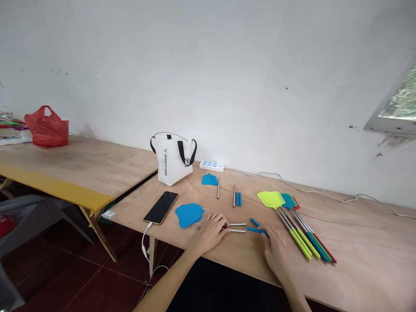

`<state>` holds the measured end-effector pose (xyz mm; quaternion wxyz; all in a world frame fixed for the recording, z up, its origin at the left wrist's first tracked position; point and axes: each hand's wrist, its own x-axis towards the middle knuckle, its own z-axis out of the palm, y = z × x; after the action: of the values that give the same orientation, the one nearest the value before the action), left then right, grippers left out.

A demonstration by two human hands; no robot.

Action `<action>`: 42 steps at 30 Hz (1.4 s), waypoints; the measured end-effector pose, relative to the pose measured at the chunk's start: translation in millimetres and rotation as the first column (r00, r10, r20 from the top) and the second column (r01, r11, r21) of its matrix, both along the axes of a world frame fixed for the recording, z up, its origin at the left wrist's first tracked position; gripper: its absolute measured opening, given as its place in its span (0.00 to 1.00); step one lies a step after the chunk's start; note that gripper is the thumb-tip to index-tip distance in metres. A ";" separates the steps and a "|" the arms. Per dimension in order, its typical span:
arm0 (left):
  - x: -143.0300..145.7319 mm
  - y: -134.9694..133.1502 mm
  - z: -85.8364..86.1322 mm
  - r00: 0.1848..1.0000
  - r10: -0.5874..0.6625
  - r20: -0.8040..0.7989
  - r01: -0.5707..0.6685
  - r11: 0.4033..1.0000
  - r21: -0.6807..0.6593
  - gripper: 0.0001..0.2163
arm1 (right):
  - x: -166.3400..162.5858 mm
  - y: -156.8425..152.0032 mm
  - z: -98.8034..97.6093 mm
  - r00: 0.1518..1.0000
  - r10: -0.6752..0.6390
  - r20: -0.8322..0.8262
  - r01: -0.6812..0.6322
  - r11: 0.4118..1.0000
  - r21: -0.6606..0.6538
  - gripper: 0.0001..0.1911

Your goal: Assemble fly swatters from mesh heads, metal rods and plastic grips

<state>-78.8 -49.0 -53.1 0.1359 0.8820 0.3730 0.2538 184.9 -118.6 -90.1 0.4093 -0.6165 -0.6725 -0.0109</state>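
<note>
My left hand [212,233] rests on the table with its fingers curled over two thin metal rods [238,231], whose ends stick out on both sides. To its left lie blue mesh swatter heads [189,215]. My right hand [274,245] has its thumb and fingers closed at the end of a blue handle sleeve [256,230]. The sleeve's other end points at the rods, a little apart from them. Another blue sleeve [255,222] lies just behind it. Right of this hand, finished-looking fly swatters [300,234] with yellow, blue, green and red handles lie side by side.
Farther back are another blue swatter head [209,179], metal rods [218,189] and two blue sleeves [238,199]. A phone [161,208] on a cable, a white tote bag [173,160] and a power strip [211,165] stand around. A red plastic bag [48,129] is on the left table.
</note>
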 end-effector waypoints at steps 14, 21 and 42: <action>-0.9 1.0 -1.0 0.999 0.019 -0.050 -0.020 1.000 -0.008 0.07 | -4.0 -1.4 7.6 0.999 0.016 -0.049 -0.017 1.000 -0.020 0.15; -0.8 1.2 0.2 0.999 -0.006 -0.039 0.006 1.000 -0.003 0.06 | -8.8 -4.0 12.8 0.993 0.111 -0.041 -0.111 0.994 -0.006 0.16; 2.7 -2.6 3.0 0.990 -0.130 0.051 0.130 0.992 0.003 0.04 | -24.1 4.8 13.0 0.944 0.269 0.192 -0.287 0.956 0.069 0.16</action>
<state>-76.1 -51.6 -50.1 0.1618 0.8976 0.3115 0.2666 160.8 -113.8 -77.0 0.3733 -0.4915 -0.7858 -0.0411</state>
